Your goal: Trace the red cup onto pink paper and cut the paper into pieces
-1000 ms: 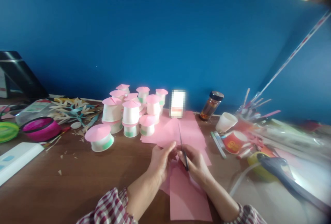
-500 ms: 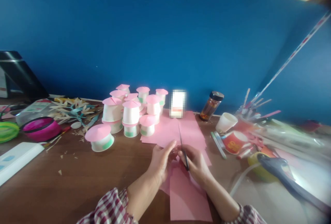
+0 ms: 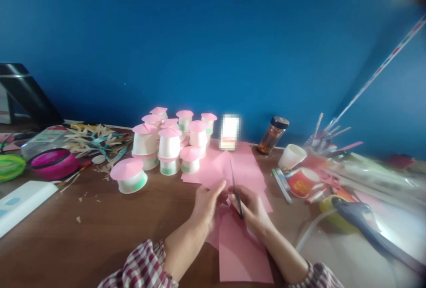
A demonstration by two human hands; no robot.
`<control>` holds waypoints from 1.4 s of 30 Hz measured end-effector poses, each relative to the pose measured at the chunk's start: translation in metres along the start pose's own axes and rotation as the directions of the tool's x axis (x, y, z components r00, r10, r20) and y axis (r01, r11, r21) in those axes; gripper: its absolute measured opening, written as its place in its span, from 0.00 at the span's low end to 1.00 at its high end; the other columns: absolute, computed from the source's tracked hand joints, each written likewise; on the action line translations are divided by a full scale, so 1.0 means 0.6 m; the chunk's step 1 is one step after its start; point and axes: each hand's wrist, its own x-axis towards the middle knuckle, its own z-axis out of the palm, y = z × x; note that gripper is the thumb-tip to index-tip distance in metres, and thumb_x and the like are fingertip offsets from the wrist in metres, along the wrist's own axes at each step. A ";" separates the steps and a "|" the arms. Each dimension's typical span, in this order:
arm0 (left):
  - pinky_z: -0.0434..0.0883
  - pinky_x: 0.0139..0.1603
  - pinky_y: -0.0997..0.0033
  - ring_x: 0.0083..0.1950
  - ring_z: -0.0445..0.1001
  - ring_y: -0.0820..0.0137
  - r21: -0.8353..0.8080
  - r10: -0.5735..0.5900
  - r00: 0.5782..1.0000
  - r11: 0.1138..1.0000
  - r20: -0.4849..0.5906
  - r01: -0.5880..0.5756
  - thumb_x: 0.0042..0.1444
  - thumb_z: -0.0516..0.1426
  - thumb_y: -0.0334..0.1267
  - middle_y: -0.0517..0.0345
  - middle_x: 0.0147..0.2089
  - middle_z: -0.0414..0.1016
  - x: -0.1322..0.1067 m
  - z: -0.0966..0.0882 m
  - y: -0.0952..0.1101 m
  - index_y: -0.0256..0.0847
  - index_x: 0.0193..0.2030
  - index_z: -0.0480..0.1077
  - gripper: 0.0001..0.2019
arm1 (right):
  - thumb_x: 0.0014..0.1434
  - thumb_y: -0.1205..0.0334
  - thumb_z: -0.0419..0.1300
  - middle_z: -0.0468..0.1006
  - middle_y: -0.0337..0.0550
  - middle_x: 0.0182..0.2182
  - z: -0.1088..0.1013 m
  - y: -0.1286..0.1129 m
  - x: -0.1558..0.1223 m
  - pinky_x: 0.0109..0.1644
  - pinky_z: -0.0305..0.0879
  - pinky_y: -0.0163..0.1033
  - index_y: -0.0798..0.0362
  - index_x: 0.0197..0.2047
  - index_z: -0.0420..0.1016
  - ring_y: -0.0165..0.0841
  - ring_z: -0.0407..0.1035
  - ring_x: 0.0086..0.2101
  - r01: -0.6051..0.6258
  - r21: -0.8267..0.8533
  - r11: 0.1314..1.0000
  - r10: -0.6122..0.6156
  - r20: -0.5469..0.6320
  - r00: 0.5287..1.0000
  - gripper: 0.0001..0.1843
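My right hand (image 3: 251,208) is wrapped round a pair of scissors (image 3: 239,206), their dark handle at the palm and the thin blade pointing away from me. Close beside it my left hand (image 3: 208,206) is closed on a piece of pink paper (image 3: 222,163), which rises past the fingertips next to the blade. The fingers partly hide where blade and paper meet. Under the hands lies a pink paper strip (image 3: 244,257) reaching toward me. Further back, larger pink sheets (image 3: 248,157) are spread on the table.
Several white paper cups with pink cone tops (image 3: 169,144) stand stacked at left centre, one (image 3: 128,175) nearer me. A capped jar (image 3: 273,135), a white cup (image 3: 292,157), a red cup (image 3: 303,181) and a glue gun (image 3: 362,221) are on the right. A white power strip (image 3: 26,206) lies left.
Both hands, the scissors and the paper keep nearly the same place. The whole view has shifted very slightly.
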 end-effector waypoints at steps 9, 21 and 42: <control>0.70 0.23 0.73 0.24 0.72 0.71 0.019 0.023 1.000 1.000 0.019 -0.023 0.42 0.66 0.40 0.57 0.23 0.70 0.001 -0.004 -0.002 0.34 0.31 0.70 0.14 | 0.56 0.53 0.61 0.70 0.38 0.23 0.000 -0.007 -0.002 0.23 0.58 0.31 0.57 0.42 0.73 0.27 0.62 0.22 -0.017 0.022 1.000 0.017 0.003 1.000 0.16; 0.70 0.25 0.74 0.23 0.71 0.73 0.013 0.037 0.999 0.999 -0.002 -0.037 0.42 0.66 0.40 0.60 0.22 0.70 0.003 -0.005 -0.004 0.35 0.31 0.69 0.14 | 0.57 0.51 0.60 0.70 0.39 0.23 -0.002 -0.006 -0.003 0.23 0.58 0.31 0.60 0.42 0.73 0.27 0.61 0.22 -0.017 -0.027 0.999 0.017 -0.011 1.000 0.19; 0.69 0.22 0.74 0.25 0.70 0.73 0.022 0.023 1.000 0.999 -0.018 -0.023 0.39 0.68 0.41 0.58 0.24 0.69 -0.001 0.001 0.002 0.34 0.30 0.69 0.16 | 0.56 0.53 0.61 0.70 0.38 0.22 -0.002 -0.005 -0.004 0.23 0.58 0.31 0.58 0.43 0.73 0.27 0.61 0.21 -0.019 -0.025 1.000 0.019 -0.002 1.000 0.17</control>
